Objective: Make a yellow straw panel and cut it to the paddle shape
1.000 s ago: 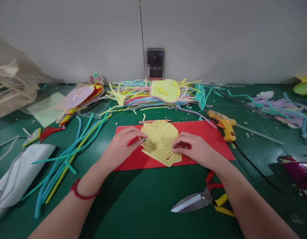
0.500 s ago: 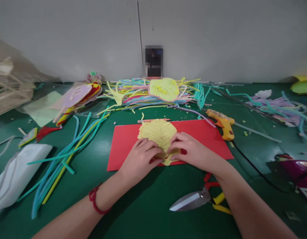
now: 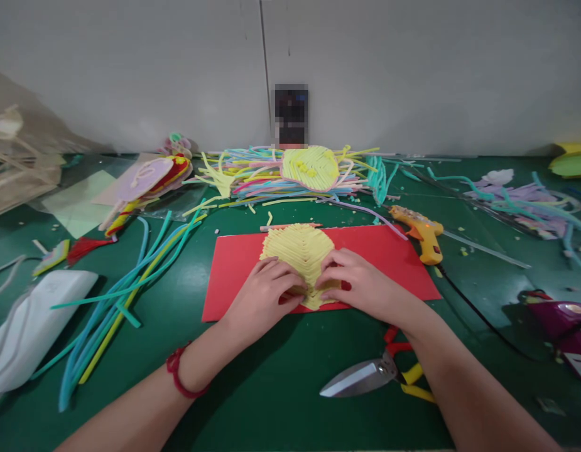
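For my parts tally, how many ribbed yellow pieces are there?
2: the near yellow piece on the red board, and the far yellow piece atop the pile of strands. More may be hidden.

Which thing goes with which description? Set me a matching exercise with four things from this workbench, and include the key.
1. Yellow ribbed piece
2. Glue gun
3. Shears
4. Bracelet

A. Dark red, worn on an arm
B. Lying with the tip pointing left
C. On the red sheet, under fingers
D. Yellow-orange, pistol-shaped

Pairs: 1-C, 2-D, 3-B, 4-A
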`<action>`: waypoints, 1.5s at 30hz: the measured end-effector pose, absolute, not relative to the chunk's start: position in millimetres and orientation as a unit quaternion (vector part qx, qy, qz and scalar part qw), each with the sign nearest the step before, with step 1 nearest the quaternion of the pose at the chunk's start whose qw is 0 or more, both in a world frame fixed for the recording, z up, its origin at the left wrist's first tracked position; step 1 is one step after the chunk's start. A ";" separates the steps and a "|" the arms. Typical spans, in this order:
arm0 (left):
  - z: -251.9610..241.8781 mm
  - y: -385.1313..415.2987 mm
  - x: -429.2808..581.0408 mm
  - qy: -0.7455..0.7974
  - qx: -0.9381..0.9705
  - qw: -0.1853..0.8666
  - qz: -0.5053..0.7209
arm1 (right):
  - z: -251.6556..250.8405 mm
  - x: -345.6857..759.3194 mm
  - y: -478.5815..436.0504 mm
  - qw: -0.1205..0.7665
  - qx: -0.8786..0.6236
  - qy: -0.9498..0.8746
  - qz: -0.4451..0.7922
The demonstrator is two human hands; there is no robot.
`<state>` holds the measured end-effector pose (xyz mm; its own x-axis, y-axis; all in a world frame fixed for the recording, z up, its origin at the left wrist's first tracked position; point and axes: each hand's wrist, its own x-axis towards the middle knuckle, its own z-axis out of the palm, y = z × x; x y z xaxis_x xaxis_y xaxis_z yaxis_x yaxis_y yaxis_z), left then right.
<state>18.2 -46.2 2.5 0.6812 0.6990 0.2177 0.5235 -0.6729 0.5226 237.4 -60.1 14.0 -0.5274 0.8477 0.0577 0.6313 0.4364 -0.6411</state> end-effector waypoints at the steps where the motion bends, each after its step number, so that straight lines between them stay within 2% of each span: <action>1: 3.0 -45.2 17.1 0.335 0.895 0.210 0.205 | 14.4 237.3 -60.2 0.189 -0.448 -0.826 0.285; 13: 5.3 -40.3 5.1 0.266 0.937 0.107 0.198 | 14.6 237.5 -60.5 0.199 -0.437 -0.830 0.284; 19: 6.6 -33.7 -0.3 0.318 0.911 0.156 0.209 | 15.7 237.3 -60.7 0.192 -0.439 -0.828 0.292; 33: 27.5 -14.0 -24.5 0.503 0.816 0.252 0.130 | 13.2 237.7 -59.2 0.198 -0.439 -0.822 0.303; 45: 28.5 -18.3 -21.8 0.436 0.880 0.168 0.079 | 12.5 237.3 -60.1 0.193 -0.442 -0.820 0.309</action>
<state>-21.8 -18.3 28.5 0.6067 0.7949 -0.0079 0.7420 -0.5627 0.3644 237.3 -60.1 12.5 -0.5355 0.8434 0.0435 0.6052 0.4192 -0.6768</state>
